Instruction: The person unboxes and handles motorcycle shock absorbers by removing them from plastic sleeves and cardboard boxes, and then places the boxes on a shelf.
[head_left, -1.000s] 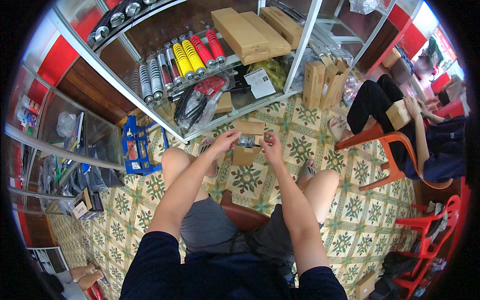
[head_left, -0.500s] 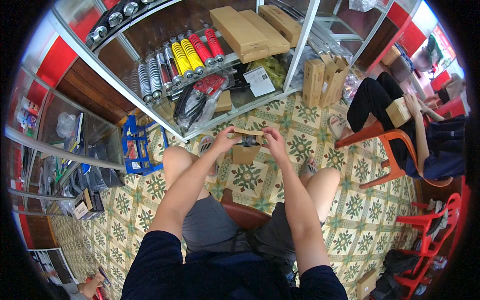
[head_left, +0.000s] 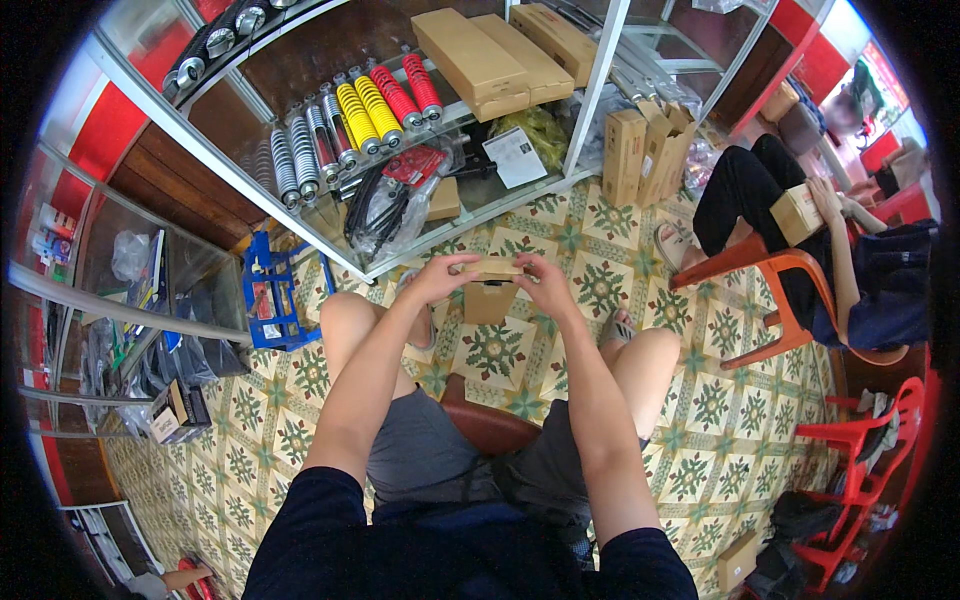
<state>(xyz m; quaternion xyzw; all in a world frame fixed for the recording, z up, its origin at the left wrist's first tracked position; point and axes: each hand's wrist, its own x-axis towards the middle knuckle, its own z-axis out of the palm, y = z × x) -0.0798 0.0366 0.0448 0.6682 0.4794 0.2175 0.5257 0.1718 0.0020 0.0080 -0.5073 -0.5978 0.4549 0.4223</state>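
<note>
A small brown cardboard box (head_left: 489, 305) is between my feet, its plain side facing me. Its top flap (head_left: 490, 268) lies mostly over the opening. My left hand (head_left: 440, 278) pinches the flap's left end. At the right end, the fingers of my right hand (head_left: 543, 284) are closed on the same flap. A small dark bit shows just under the flap's near edge; the rest of the inside is hidden.
Ahead, a glass shelf holds yellow shock absorbers (head_left: 366, 115), red and silver ones, and long cartons (head_left: 470, 62). A blue rack (head_left: 280, 290) stands left. At right, a person holding a box (head_left: 796, 215) sits on an orange chair (head_left: 750, 268). Red chairs (head_left: 865, 450) stand lower right.
The box's flap has come down toward me, covering the dark object that showed inside. Both hands have moved slightly inward with it.
</note>
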